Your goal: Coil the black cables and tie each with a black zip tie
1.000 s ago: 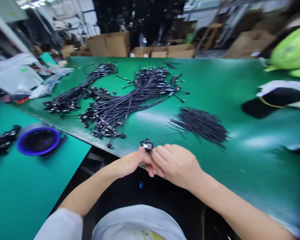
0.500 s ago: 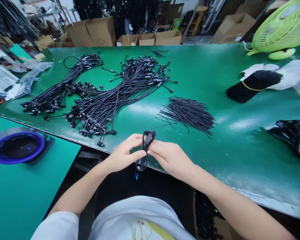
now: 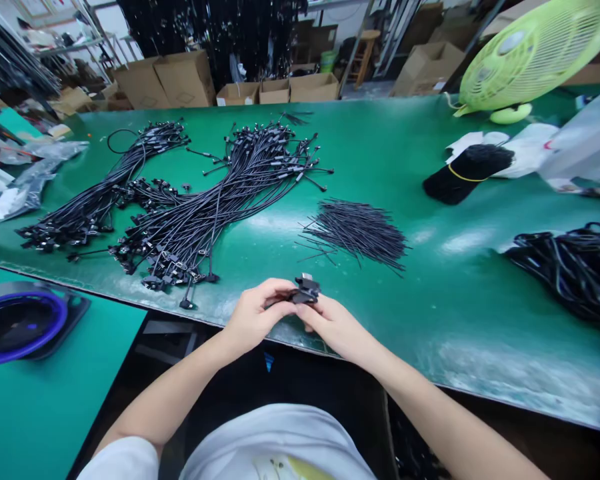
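Between my two hands, at the front edge of the green table, is a short black cable (image 3: 306,288) with a metal-tipped plug pointing up and away. My left hand (image 3: 263,310) is closed on it from the left, thumb along the near side. From the right, my right hand (image 3: 333,327) pinches it close to the plug, its thumb meeting the left thumb. Most of the cable is hidden by my fingers. Just beyond lies a pile of thin black ties (image 3: 363,233). A large heap of black cables with plugs (image 3: 220,200) spreads out to the left.
A second cable bundle (image 3: 115,180) lies farther left. At right are a banded black bundle (image 3: 467,175), a coil of black cables (image 3: 575,267) and a green fan (image 3: 530,60). A blue-rimmed round dish (image 3: 60,327) sits on the lower left surface. Cardboard boxes (image 3: 185,77) stand behind the table.
The cable has turned from hanging upright, its loop below my hands, to lying flatter with the plug facing away. My hands have closed further around it. The view has shifted slightly right.
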Motion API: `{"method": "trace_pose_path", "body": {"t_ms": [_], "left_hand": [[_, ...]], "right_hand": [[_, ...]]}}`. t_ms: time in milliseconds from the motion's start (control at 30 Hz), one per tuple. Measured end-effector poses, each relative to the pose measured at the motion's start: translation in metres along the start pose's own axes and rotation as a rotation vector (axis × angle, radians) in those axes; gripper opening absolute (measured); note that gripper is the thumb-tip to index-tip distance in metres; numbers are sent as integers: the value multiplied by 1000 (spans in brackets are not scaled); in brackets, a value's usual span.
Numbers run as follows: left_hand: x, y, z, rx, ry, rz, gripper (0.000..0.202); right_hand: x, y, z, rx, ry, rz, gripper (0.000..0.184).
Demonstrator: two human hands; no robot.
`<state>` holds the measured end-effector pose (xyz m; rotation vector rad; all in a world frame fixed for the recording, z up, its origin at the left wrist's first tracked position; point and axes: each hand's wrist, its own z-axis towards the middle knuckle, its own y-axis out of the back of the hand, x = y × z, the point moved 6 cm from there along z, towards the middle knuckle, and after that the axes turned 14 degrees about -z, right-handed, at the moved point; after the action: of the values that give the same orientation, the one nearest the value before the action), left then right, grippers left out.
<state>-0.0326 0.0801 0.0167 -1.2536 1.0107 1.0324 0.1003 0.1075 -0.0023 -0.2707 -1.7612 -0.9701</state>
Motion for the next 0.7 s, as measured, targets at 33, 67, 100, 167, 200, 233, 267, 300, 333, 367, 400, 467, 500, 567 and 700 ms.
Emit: {"method": "trace_pose_path", "body": {"t_ms": [33, 67, 100, 167, 200, 233, 267, 300, 333, 367, 400, 467, 500, 567, 700], "left_hand": [[0, 1, 5, -60, -17, -28, 19], [0, 1, 9, -121, -35, -69, 19], [0, 0, 13, -174, -45, -120, 22], [4, -4, 21, -251, -47, -220, 29], [6, -6, 23, -287, -46, -245, 32], [9, -8, 25, -315, -39, -250, 33], [12, -10, 27, -331, -25, -238, 32], [16, -12, 29, -336, -9, -219, 30], [19, -14, 30, -332, 4, -196, 28], [22, -16, 32, -326, 11, -174, 27], [24, -18, 34, -318, 10, -157, 26], [24, -22, 38, -309, -25, -145, 26], [23, -25, 40, -300, -45, -152, 27], [21, -33, 43, -247, -55, -170, 33], [28, -50, 43, -45, 78, -78, 46]], "right_hand": [[4, 5, -1, -110, 48, -116, 34], [7, 8, -3, -214, 96, -221, 38], [11, 9, -4, -299, 139, -308, 49], [15, 6, -5, -416, 213, -422, 68], [16, 3, -5, -443, 241, -456, 67], [15, 1, -4, -456, 263, -477, 61], [14, 0, -3, -465, 275, -490, 55], [13, 1, -3, -475, 274, -504, 50], [11, 3, -3, -489, 262, -523, 47], [9, 5, -4, -509, 245, -549, 45], [8, 7, -5, -533, 230, -583, 45], [8, 8, -7, -573, 232, -666, 49], [8, 7, -8, -594, 247, -703, 53], [9, 3, -7, -635, 263, -744, 59], [0, -3, 1, -619, 189, -747, 49]]}}
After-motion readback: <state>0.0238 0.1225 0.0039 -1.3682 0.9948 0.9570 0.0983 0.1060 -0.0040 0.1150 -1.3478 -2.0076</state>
